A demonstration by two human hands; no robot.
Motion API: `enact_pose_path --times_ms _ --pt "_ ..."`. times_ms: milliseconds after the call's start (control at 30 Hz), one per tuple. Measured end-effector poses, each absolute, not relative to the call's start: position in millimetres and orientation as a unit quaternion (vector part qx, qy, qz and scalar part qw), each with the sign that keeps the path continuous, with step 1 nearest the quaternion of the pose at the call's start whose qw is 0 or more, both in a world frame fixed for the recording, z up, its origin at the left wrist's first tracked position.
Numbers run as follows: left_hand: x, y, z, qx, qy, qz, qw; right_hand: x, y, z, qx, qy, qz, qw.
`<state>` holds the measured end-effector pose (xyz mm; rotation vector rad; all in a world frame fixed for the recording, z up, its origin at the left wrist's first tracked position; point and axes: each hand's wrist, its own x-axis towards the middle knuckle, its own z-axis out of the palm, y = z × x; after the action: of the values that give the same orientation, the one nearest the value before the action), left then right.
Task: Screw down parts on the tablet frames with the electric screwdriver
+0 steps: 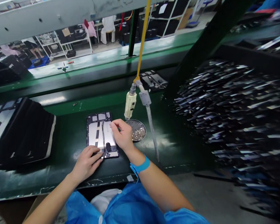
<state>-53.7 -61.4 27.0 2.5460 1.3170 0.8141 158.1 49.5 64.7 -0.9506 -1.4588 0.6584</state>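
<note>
An opened tablet [100, 133] lies flat on the dark green bench, its silver battery and circuit boards showing. My left hand [86, 163] rests on the tablet's near left corner, fingers curled down onto it. My right hand [121, 134] hovers over the tablet's right side with thumb and forefinger pinched together near the top right; what they pinch is too small to make out. A blue wrist strap [140, 167] circles my right wrist.
A round dish of small screws [137, 130] sits right of the tablet. An electric screwdriver [130, 104] hangs on a yellow cord above it. A stack of black trays [21, 130] stands at the left, a blurred rack of parts [235, 105] at the right.
</note>
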Motion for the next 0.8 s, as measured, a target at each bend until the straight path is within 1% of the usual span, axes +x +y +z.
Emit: enact_pose_path --times_ms 167,300,367,467,533,600,700,733,800 --pt "-51 -69 17 0.843 0.462 0.272 0.049 157 52 65 -0.414 -0.627 0.29 0.593" --pt "-50 -77 10 0.819 0.504 0.269 0.062 162 47 68 -0.416 -0.624 0.281 0.599" --pt "-51 -76 5 0.815 0.501 0.281 0.078 168 44 67 -0.418 -0.61 0.233 0.631" --pt "-54 -64 -1 0.816 0.489 0.297 0.083 182 50 65 -0.45 -0.554 0.129 0.688" --pt "-54 -49 -3 0.815 0.486 0.306 0.079 188 68 66 -0.49 -0.523 0.117 0.688" --pt "-51 -31 -3 0.814 0.484 0.313 0.079 191 93 71 -0.511 -0.525 0.186 0.655" --pt "-46 -4 1 0.818 0.477 0.31 0.088 190 126 84 -0.463 -0.55 0.358 0.596" --pt "-45 3 2 0.82 0.475 0.306 0.094 190 133 88 -0.444 -0.551 0.393 0.587" --pt "-43 16 3 0.823 0.472 0.298 0.104 192 137 91 -0.423 -0.547 0.406 0.598"
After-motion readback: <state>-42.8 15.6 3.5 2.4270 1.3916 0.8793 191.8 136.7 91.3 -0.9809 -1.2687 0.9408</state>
